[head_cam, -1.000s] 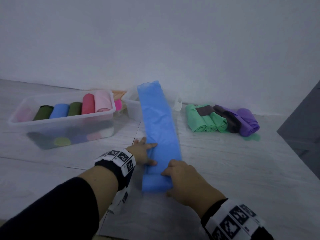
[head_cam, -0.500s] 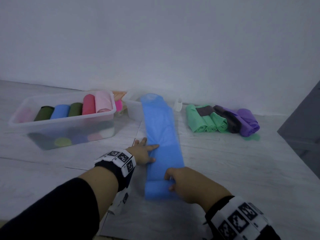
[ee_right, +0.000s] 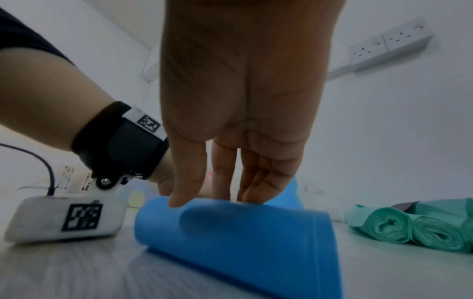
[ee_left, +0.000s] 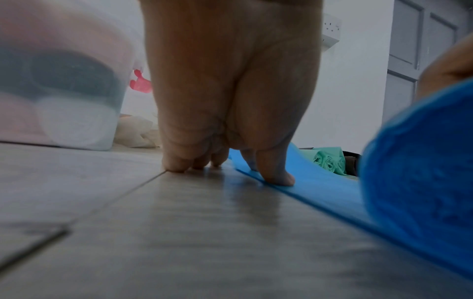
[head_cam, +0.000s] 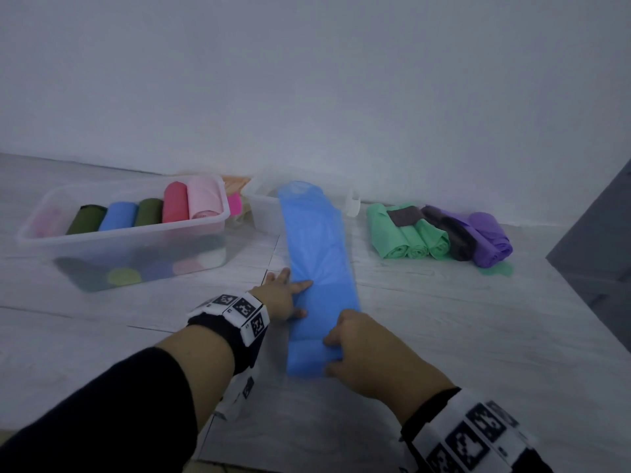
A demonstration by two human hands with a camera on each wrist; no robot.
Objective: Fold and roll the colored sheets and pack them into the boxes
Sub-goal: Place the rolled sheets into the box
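Taking the blue sheet (head_cam: 319,264) as landmark: a long, narrow folded strip lying flat on the pale wood-grain floor (head_cam: 444,336), its far end draped over the rim of a clear box (head_cam: 264,213) by the wall, its near end turned up into a low roll. Farthest left of the strip stands a second clear box (head_cam: 129,240) holding rolled sheets in a row (olive, blue, olive, red, pale pink), with further rolls dimly visible through its wall. Just left of the strip, the left hand (head_cam: 281,297) lies flat and spread, most fingers (ee_left: 176,163) on the bare floor and the thumb-side digits pressing on the strip's left edge; it grips nothing. A white tagged band (head_cam: 239,310) with a black strap circles that wrist, and a white camera unit (ee_right: 64,217) hangs below it, touching the floor. At the strip's near end the right hand (head_cam: 368,353) rests over the roll, fingers (ee_right: 189,182) extended and only lightly bent, their tips touching the roll's top. Right of the strip, well apart, lie green rolls (head_cam: 409,233), a dark roll (head_cam: 450,233) and purple rolls (head_cam: 488,238), side by side and touching.
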